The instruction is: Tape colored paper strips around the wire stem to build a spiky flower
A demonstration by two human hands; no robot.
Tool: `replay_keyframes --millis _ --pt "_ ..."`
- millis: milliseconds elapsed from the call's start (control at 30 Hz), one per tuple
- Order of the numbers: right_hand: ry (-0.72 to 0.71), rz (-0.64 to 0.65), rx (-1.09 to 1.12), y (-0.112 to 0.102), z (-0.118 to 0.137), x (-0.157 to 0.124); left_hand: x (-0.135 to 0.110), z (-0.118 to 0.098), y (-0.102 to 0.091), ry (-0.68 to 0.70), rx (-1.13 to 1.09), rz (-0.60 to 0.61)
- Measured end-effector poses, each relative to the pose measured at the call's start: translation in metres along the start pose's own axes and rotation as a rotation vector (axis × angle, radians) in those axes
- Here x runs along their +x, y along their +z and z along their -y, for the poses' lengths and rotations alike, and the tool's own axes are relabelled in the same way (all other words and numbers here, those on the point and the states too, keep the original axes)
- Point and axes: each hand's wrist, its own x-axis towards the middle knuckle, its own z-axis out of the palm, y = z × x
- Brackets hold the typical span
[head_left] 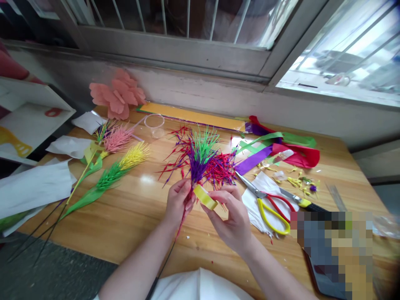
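Left hand (178, 201): fingers pinched on the wire stem (171, 250) just under the purple-and-green spray (200, 156). Right hand (233, 221): fingers grip a yellow tape roll (205, 196) touching that pinch. Spray at mid-bench (140, 208), long axis 7 to 12 o'clock, tips toward 12 — binding seems begun at the head, lower stem apparently unwrapped; scissors (268, 204) at 3 o'clock.

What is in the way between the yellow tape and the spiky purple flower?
Nothing that I can see. The right hand holds the yellow tape roll right next to the spiky purple flower, which the left hand grips just under its spikes. Whether the tape touches it, I cannot tell.
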Motion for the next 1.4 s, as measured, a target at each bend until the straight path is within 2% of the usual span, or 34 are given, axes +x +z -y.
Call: replay_keyframes --millis 300,533,733,800,900,967,1000,1200,1400 --pt "-0.105 -0.024 -0.025 0.005 0.010 -0.001 0.002 0.003 0.003 -0.027 0.016 -0.122" --pt "-0.085 -0.015 0.033 0.010 0.024 0.001 0.006 0.002 0.001 -0.055 -0.037 -0.091" --pt "0.114 -0.024 0.186 0.009 0.024 0.002 0.007 0.004 -0.004 -0.081 -0.068 -0.063" --pt "0.256 0.033 0.296 0.007 0.021 0.004 0.005 0.004 -0.004 -0.076 -0.079 -0.047" --pt "0.558 0.076 0.495 0.002 0.018 0.011 0.003 0.002 -0.002 -0.033 -0.078 0.003" --pt "0.682 0.105 0.509 -0.004 0.017 0.020 0.000 0.000 0.000 0.011 -0.047 0.050" --pt "0.695 0.139 0.468 -0.008 0.018 0.024 -0.001 -0.001 0.001 0.031 -0.022 0.069" --pt "0.538 0.408 0.147 -0.034 0.020 0.039 -0.012 -0.013 0.007 0.034 0.139 0.066" --pt "0.353 0.467 0.121 -0.041 0.018 0.035 -0.018 -0.025 0.013 0.117 0.222 0.011"
